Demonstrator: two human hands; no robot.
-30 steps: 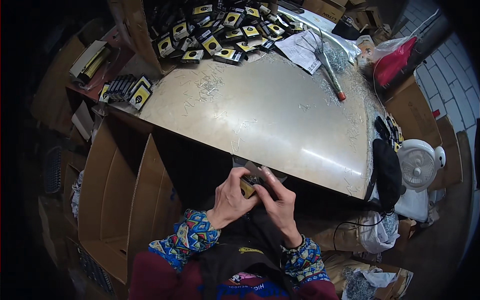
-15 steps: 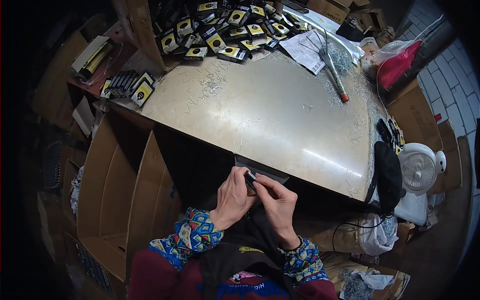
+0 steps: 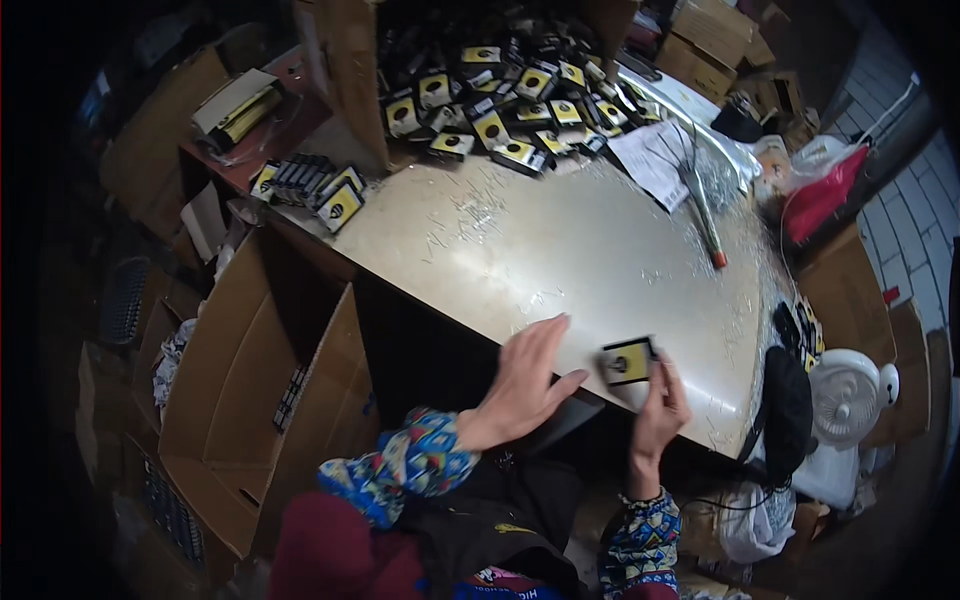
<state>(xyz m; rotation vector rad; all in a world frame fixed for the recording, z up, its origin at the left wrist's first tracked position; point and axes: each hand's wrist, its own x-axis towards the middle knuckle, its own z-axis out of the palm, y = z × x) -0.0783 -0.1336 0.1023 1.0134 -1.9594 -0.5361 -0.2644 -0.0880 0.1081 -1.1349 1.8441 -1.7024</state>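
Observation:
My right hand (image 3: pixel 660 408) grips a small black-and-yellow box (image 3: pixel 628 361) by its right end, over the front edge of the metal-topped table (image 3: pixel 610 260). To its left, my left hand (image 3: pixel 522 388) reaches over the same edge with fingers stretched out and thumb apart, holding nothing. Bits of bent thin wire (image 3: pixel 472 212) lie scattered on the tabletop beyond both hands. At the back, a heap of similar black-and-yellow boxes (image 3: pixel 490 130) spills from a large carton. Several more such boxes (image 3: pixel 305 182) stand in a row at the table's left corner.
An open cardboard carton (image 3: pixel 215 390) stands at the left below the table. A thin-tined tool with a red end (image 3: pixel 708 225) lies by a paper sheet (image 3: pixel 648 165). A white fan (image 3: pixel 843 397) and a black cloth-like item (image 3: pixel 783 400) are at the right.
Both hands were together at the near edge around a small dark item. Now they are apart: the left has opened, the right has moved rightward with the box. The whole view has shifted.

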